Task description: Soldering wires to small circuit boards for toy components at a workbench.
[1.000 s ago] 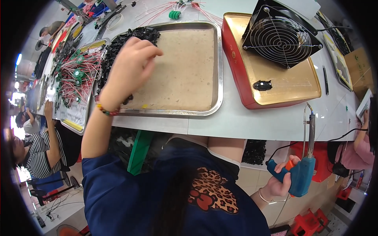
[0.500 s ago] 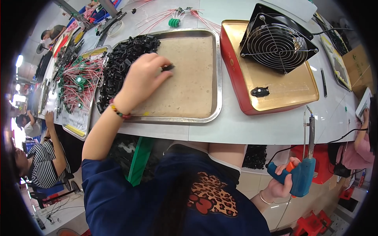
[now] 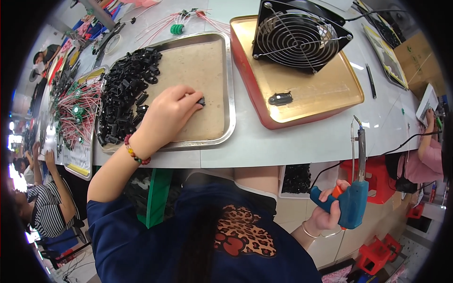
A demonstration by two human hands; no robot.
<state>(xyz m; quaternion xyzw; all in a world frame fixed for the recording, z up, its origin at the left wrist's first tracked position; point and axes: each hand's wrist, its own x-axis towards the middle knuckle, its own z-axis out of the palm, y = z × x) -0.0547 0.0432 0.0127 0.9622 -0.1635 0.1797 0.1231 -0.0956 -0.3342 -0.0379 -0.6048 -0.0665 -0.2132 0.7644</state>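
Observation:
My left hand, with a beaded bracelet at the wrist, reaches over the metal tray. Its thumb and fingertips pinch a small black plastic part above the tray's bare brown bottom. A heap of similar black plastic parts fills the tray's left side. At the right, off the table's near edge, my right hand is wrapped round the handle of a blue soldering gun with an orange trigger, its tip pointing up. One black part lies on the gold lid of a red tin.
A black fan with a wire guard stands on the tin. Left of the tray, another tray holds green coils with red wires. A black pen lies to the right. Other people sit at both sides; red stools stand on the floor.
The view has shifted, so the table things appear further left. My left hand has come nearer the tray's right side with the black part; the right hand still grips the soldering gun.

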